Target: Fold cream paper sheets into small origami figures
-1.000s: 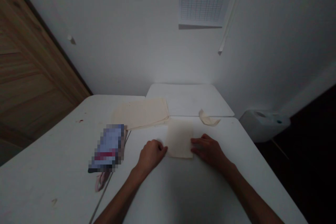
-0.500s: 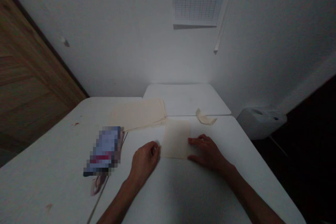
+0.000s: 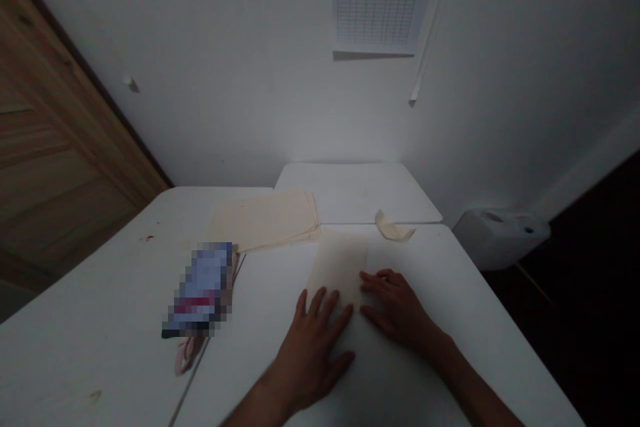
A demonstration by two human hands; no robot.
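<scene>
A small cream folded cloth (image 3: 338, 260) lies on the white table (image 3: 425, 267) in front of me. My left hand (image 3: 313, 343) rests flat and open on the cloth's near end, fingers spread. My right hand (image 3: 395, 307) lies palm down beside the cloth's right edge, fingertips touching that edge, fingers stretched out. Neither hand holds anything.
A stack of cream cloths (image 3: 267, 219) lies further back to the left. A crumpled cream scrap (image 3: 394, 227) sits at the back right. A blurred-out flat object (image 3: 200, 288) lies to the left over a pink item (image 3: 183, 355). A white bin (image 3: 500, 235) stands right of the table.
My left hand has opened from a loose curl beside the cloth's left edge and moved right onto its near end. My right hand stayed by the right edge.
</scene>
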